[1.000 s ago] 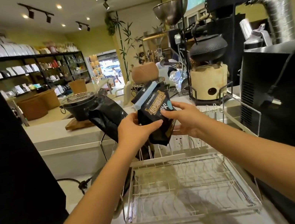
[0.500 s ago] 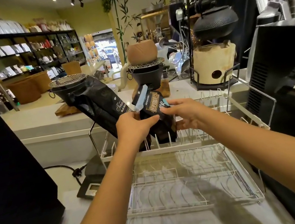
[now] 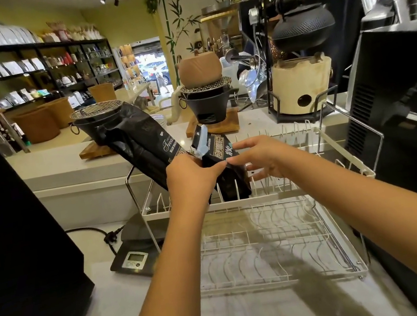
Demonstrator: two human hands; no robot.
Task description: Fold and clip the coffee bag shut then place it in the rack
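Coffee bag (image 3: pixel 229 182), blue clip (image 3: pixel 203 144) on its fold, stands between the rack (image 3: pixel 264 198) back tines. Left hand (image 3: pixel 191 178) grips it to seat it. Right hand (image 3: pixel 265 156) fingers (image 3: pixel 260 175) are straight, steadying its side, likely against tipping.

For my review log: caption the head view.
Left hand grips, right hand steadies the blue-clipped coffee bag between tines of the dish rack.

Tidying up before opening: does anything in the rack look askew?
Yes. The large black bag leans steeply left, its top well past the end of the white rack. The clipped coffee bag stands nearly upright between the tines.
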